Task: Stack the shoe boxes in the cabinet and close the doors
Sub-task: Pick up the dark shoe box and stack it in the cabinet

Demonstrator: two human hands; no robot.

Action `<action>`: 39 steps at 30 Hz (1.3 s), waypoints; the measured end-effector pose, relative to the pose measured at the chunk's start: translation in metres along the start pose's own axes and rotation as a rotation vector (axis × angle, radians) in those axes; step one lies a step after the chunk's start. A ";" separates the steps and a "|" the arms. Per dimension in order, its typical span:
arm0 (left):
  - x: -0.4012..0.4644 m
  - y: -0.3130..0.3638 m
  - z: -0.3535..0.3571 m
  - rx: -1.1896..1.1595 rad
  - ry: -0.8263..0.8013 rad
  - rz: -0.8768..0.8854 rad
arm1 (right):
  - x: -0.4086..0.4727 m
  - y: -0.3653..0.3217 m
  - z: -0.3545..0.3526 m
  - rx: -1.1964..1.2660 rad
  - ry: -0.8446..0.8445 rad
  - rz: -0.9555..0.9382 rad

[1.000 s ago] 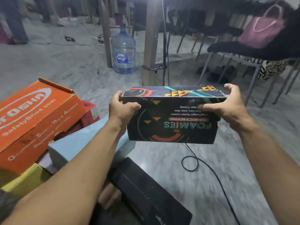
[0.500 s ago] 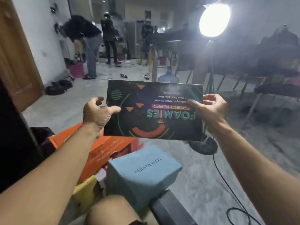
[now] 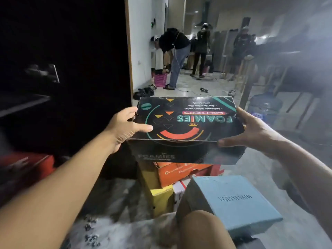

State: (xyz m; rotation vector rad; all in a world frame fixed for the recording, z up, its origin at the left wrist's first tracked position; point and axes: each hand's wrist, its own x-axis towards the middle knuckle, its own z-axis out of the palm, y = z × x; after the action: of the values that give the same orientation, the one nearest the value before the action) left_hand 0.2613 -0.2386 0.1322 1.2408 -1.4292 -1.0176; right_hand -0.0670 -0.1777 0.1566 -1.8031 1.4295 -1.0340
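Observation:
I hold a black Foamies shoe box (image 3: 188, 126) level in front of me, its printed lid facing up. My left hand (image 3: 125, 126) grips its left end and my right hand (image 3: 251, 130) grips its right end. To the left gapes the dark open cabinet (image 3: 62, 69), with a shelf edge (image 3: 23, 105) faintly visible inside. Below the held box lie an orange shoe box (image 3: 179, 173), a yellow box (image 3: 161, 198) and a light blue box (image 3: 231, 200) on the floor. A red box (image 3: 27, 164) sits low at the left.
Several people (image 3: 176, 51) stand and bend in the back of the room. A large water jug (image 3: 265, 106) and table legs stand at the right. My bare knee (image 3: 203, 229) shows at the bottom. A cable and small items lie on the grey floor beyond.
My view has swung left toward the dark cabinet. The black box has tipped from facing me to lying flat, and it is carried leftward with both hands still on its ends.

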 end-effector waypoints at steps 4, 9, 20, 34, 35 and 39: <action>-0.018 -0.013 -0.044 0.165 -0.046 -0.056 | 0.012 -0.012 0.027 -0.221 -0.050 -0.006; -0.036 -0.036 -0.088 0.350 -0.007 -0.140 | 0.032 -0.015 0.067 -0.298 -0.115 0.022; -0.071 -0.084 -0.182 0.565 0.110 -0.443 | 0.083 -0.040 0.184 -0.398 -0.373 -0.104; -0.124 -0.152 -0.292 0.702 0.658 -0.615 | 0.148 -0.083 0.388 -0.642 -0.527 -0.468; -0.126 -0.156 -0.297 0.710 0.685 -0.626 | 0.152 -0.085 0.401 -0.636 -0.535 -0.483; -0.125 -0.175 -0.317 0.734 0.757 -0.665 | 0.172 -0.089 0.448 -0.608 -0.575 -0.502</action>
State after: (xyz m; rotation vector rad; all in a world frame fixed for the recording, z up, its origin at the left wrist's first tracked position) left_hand 0.6102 -0.1398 0.0093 2.4159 -0.7772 -0.2812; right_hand 0.3820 -0.3274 0.0372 -2.7047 0.9982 -0.2107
